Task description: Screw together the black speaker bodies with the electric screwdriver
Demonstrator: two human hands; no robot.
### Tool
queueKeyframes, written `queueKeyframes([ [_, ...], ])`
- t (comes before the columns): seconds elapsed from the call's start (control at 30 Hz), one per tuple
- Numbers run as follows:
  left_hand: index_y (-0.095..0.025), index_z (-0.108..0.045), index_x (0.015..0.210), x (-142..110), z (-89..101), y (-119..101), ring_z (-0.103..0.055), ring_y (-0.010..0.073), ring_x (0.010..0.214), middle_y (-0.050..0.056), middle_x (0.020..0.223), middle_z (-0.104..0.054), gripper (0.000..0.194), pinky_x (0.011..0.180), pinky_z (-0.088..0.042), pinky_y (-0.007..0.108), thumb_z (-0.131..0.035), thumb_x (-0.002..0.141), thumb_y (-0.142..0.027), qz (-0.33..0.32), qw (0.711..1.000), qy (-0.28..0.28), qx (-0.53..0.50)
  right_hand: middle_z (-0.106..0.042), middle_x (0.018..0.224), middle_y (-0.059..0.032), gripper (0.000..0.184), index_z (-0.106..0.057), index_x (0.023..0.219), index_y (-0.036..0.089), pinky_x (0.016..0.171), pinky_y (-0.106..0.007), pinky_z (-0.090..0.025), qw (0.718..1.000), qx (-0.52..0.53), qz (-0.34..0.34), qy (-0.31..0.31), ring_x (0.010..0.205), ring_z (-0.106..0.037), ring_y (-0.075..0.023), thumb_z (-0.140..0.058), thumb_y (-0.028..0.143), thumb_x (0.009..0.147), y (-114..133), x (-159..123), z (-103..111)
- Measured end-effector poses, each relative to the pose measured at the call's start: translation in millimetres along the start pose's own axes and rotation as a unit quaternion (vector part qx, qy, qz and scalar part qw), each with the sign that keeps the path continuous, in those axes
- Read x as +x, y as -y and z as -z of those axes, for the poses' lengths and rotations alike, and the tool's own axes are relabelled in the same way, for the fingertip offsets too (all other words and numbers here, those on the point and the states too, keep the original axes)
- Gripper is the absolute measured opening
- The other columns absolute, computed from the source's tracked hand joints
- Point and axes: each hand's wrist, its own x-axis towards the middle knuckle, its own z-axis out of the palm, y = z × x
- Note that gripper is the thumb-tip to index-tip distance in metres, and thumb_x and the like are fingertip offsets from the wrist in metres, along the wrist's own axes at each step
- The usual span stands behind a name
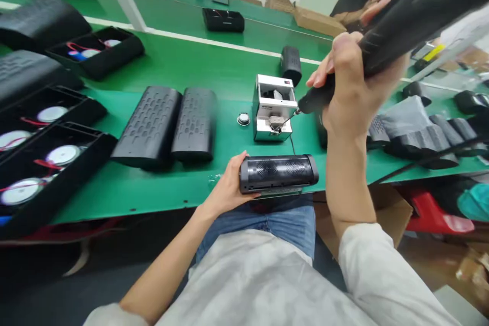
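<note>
From here the speaker [279, 172] lies at the bench edge, its left end gripped by the left hand [229, 183], while the right hand [353, 79], raised above and to the right of it, clasps the driver [367, 56], whose tip meets the white box [273, 112].

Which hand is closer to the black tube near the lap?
Left. The left hand grips the left end of the black tube; the right hand is up and away, with a black tool.
</note>
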Motion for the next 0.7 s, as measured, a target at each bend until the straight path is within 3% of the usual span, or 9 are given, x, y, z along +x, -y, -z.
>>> queueKeyframes([
  [0.1, -0.04, -0.003, 0.188, 4, -3.2, -2, -0.05, 0.0459, 0.171, 0.021, 0.18, -0.043, 0.147, 0.14, -0.048, 0.071, -0.105, 0.083, -0.025, -0.003, 1.0, 0.0, 0.001, -0.053, 0.066, 0.013, 0.052, -0.054, 0.107, 0.047, 0.061, -0.044, -0.04, 0.998, -0.024, -0.052, 0.004, 0.057, -0.038, -0.0183, -0.09, 0.07, 0.077, -56, 17, 7],
  [0.2, -0.041, -0.003, 0.188, 4, -2.9, -3, -0.05, 0.0465, 0.171, 0.022, 0.18, -0.043, 0.147, 0.139, -0.049, 0.072, -0.105, 0.084, -0.026, -0.008, 1.0, 0.001, -0.005, -0.054, 0.069, 0.0139, 0.069, -0.052, 0.109, 0.047, 0.066, -0.046, -0.039, 0.995, -0.031, -0.096, 0.012, 0.064, -0.038, -0.0186, -0.089, 0.083, 0.063, -99, 25, 9],
  [0.3, -0.042, -0.003, 0.188, 2, -1.8, -2, -0.05, 0.0471, 0.171, 0.022, 0.181, -0.042, 0.145, 0.138, -0.049, 0.073, -0.105, 0.085, -0.027, -0.006, 1.0, 0.001, -0.011, -0.052, 0.068, 0.0139, 0.079, -0.052, 0.108, 0.046, 0.073, -0.046, -0.042, 0.993, -0.023, -0.111, 0.017, 0.07, -0.041, -0.0188, -0.092, 0.085, 0.053, -124, 29, 7],
  [0.4, -0.041, -0.004, 0.188, 2, -1.3, -3, -0.049, 0.0472, 0.171, 0.022, 0.181, -0.042, 0.144, 0.138, -0.048, 0.073, -0.105, 0.086, -0.027, -0.005, 1.0, 0.002, -0.011, -0.051, 0.066, 0.0138, 0.081, -0.053, 0.111, 0.045, 0.074, -0.046, -0.042, 0.992, -0.032, -0.121, 0.024, 0.072, -0.039, -0.0186, -0.092, 0.091, 0.057, -137, 29, 7],
  [0.5, -0.04, -0.005, 0.189, 3, -1.1, -3, -0.049, 0.0472, 0.171, 0.023, 0.18, -0.042, 0.143, 0.139, -0.048, 0.073, -0.105, 0.087, -0.03, -0.008, 1.0, 0.003, -0.012, -0.054, 0.069, 0.0136, 0.083, -0.053, 0.11, 0.044, 0.074, -0.046, -0.042, 0.991, -0.058, -0.121, 0.026, 0.071, -0.036, -0.0177, -0.09, 0.094, 0.056, -140, 25, 12],
  [0.57, -0.039, -0.005, 0.189, 3, -1.4, -4, -0.05, 0.0473, 0.17, 0.023, 0.179, -0.043, 0.143, 0.139, -0.048, 0.073, -0.105, 0.087, -0.031, -0.016, 1.0, -0.001, -0.013, -0.057, 0.073, 0.0128, 0.076, -0.054, 0.111, 0.045, 0.072, -0.045, -0.041, 0.99, -0.067, -0.122, 0.028, 0.07, -0.037, -0.0174, -0.09, 0.088, 0.06, -129, 19, 15],
  [0.7, -0.038, -0.005, 0.19, 5, -4.5, -2, -0.05, 0.0477, 0.169, 0.024, 0.18, -0.043, 0.146, 0.139, -0.048, 0.072, -0.107, 0.085, -0.032, -0.024, 1.0, -0.006, -0.015, -0.058, 0.075, 0.0091, 0.04, -0.061, 0.11, 0.044, 0.056, -0.041, -0.034, 0.995, -0.039, -0.094, 0.019, 0.057, -0.036, -0.0159, -0.086, 0.053, 0.08, -65, -2, 14],
])
